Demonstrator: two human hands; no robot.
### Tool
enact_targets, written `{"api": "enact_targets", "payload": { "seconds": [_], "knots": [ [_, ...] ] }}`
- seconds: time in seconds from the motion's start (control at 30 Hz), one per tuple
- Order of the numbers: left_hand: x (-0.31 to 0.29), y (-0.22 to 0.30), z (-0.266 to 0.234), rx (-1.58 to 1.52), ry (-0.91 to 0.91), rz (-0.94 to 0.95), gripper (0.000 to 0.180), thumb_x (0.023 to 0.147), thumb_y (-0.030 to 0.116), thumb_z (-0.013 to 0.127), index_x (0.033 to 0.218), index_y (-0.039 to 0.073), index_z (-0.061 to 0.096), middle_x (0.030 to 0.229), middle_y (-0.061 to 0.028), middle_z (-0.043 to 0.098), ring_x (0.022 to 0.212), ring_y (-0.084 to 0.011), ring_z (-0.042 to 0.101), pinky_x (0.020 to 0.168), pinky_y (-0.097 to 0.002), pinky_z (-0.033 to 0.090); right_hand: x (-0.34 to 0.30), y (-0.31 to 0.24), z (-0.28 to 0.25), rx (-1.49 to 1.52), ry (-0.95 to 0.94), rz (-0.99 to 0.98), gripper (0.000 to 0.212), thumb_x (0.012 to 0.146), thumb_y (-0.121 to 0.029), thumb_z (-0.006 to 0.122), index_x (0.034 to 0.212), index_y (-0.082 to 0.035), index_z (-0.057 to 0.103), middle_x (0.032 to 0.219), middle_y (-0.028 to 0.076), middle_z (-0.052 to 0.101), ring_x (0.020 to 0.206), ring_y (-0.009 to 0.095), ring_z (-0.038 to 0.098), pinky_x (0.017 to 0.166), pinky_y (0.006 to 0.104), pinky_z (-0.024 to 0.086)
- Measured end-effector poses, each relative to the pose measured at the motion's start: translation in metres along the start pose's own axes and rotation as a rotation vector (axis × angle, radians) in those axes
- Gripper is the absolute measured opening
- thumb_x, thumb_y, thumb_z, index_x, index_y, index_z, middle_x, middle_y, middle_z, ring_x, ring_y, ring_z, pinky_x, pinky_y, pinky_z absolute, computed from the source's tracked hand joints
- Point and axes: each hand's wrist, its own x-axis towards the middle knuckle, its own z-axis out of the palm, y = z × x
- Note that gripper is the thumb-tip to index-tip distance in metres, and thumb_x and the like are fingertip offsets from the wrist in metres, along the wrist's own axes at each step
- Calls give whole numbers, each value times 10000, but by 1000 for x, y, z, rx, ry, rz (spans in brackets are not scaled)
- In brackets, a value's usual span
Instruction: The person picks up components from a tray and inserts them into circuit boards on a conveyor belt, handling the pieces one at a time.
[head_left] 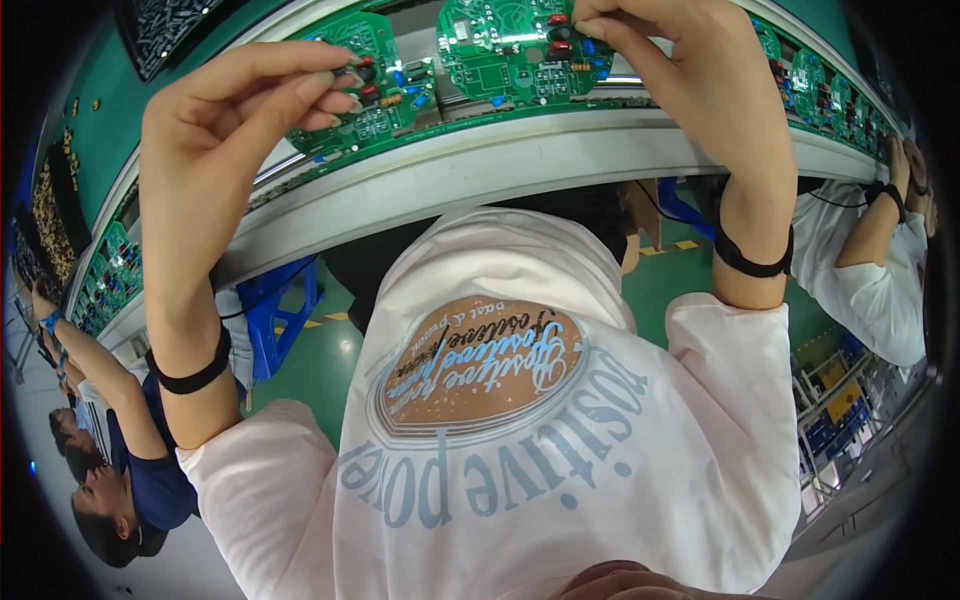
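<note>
Two round-edged green circuit boards lie side by side on a rail-edged line. Over the left circuit board (385, 50), my left hand (235, 125) has its thumb and fingers pinched beside the red and dark components. What sits between the fingertips is too small to make out. At the upper right of the right circuit board (490, 70), my right hand (690, 75) pinches close to a red and a black component (560, 45). Its fingertips hide whatever they grip. Blue parts and striped resistors stand on both boards.
A pale metal rail (480, 160) runs along the line's near side. More populated boards (820, 85) continue to the right. A black tray of small metal parts (165, 30) stands far left. Co-workers' arms reach in at left (100, 360) and right (875, 225). A blue stool (280, 310) is below.
</note>
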Motion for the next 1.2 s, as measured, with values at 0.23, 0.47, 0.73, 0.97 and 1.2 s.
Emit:
{"api": "enact_targets", "payload": {
  "seconds": [0.23, 0.47, 0.73, 0.97, 1.2],
  "knots": [
    [5, 4, -1, 117, -32, 16, 229, 1018, 0, 623, 1221, -70, 701, 1112, -148, 747, 996, -183, 732, 908, -276, 579, 0, 0, -6, -182, -131, 61, 72, 844, 10, 696, 901, 5, 652, 807, 152, 661, 753, 354, 653, 659, 407, 518],
    [14, -3, -1, 246, -28, 101, 223, 1010, -16, 627, 1211, -74, 705, 1118, -139, 747, 999, -184, 732, 901, -270, 576, -6, -3, -1, -303, -170, 108, 60, 860, -20, 690, 902, 3, 655, 810, 148, 656, 777, 352, 658, 694, 412, 528],
    [20, -1, -7, 612, -51, 259, 254, 1035, 12, 610, 1254, 51, 731, 1134, -127, 754, 1083, -182, 713, 967, -285, 558, -2, 20, 32, 536, 317, -321, 80, 856, -38, 711, 914, -6, 665, 843, 132, 667, 791, 340, 663, 700, 406, 529],
    [48, 19, 20, 408, -106, 445, 97, 864, -28, 736, 960, -18, 744, 906, -133, 734, 846, -286, 682, 773, -370, 552, -7, -14, 0, -323, -175, 251, 112, 836, 5, 734, 923, 2, 664, 869, 130, 676, 783, 315, 670, 687, 386, 532],
    [45, 39, 14, 727, -149, 101, 92, 849, -23, 744, 941, -34, 737, 903, -139, 735, 854, -290, 688, 781, -363, 556, -2, -19, -1, -346, -176, 230, 110, 837, 16, 731, 922, 7, 662, 879, 131, 678, 790, 310, 674, 689, 380, 536]
  ]
}}
